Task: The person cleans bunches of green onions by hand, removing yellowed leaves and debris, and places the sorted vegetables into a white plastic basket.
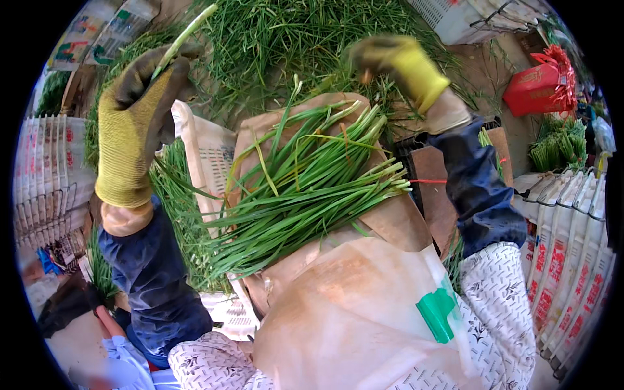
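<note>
My left hand (136, 123), in a yellow glove with dark palm, is raised at the upper left, closed on a green stalk with a pale end (183, 39). My right hand (400, 71), gloved alike, is at the upper right over loose cuttings; it is blurred, and I cannot make out its fingers. Below and between both hands, a bundle of long green leafy stalks (305, 188), with pale ends toward the right, lies loose on a brown sheet (400, 227) over a pale crate (201, 130). A cream apron (331, 318) with green tape covers my lap.
Heaped green cuttings (266, 39) cover the ground ahead. Stacked white crates (55, 175) stand left and more (565, 260) right. A red bag (533, 91) and upright green bundles (556, 146) are at upper right. A co-worker's blue-clad body (123, 364) shows at lower left.
</note>
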Demonstrator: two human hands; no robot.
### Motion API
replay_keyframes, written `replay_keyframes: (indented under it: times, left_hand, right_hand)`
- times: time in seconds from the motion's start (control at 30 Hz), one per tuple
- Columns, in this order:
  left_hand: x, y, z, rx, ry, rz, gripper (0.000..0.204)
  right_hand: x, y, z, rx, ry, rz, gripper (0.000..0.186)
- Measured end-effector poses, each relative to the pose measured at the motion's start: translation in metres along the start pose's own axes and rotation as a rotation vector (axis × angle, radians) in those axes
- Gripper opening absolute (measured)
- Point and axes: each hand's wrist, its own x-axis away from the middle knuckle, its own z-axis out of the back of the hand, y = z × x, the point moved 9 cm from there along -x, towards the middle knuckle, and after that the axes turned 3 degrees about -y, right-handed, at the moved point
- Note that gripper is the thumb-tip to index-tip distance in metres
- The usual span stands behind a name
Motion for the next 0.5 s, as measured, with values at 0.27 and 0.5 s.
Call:
replay_keyframes:
  times: [0.27,0.5]
  left_hand:
    - [0.016,-0.009,0.01,-0.055,0.023,0.106,0.032]
    - [0.014,-0.017,0.011,0.092,0.044,0.05,0.028]
  right_hand:
    - [0.022,0.065,-0.019,0.511,-0.282,-0.324,0.039]
    - [0.03,-0.006,-0.026,0.169,-0.119,-0.055,0.021]
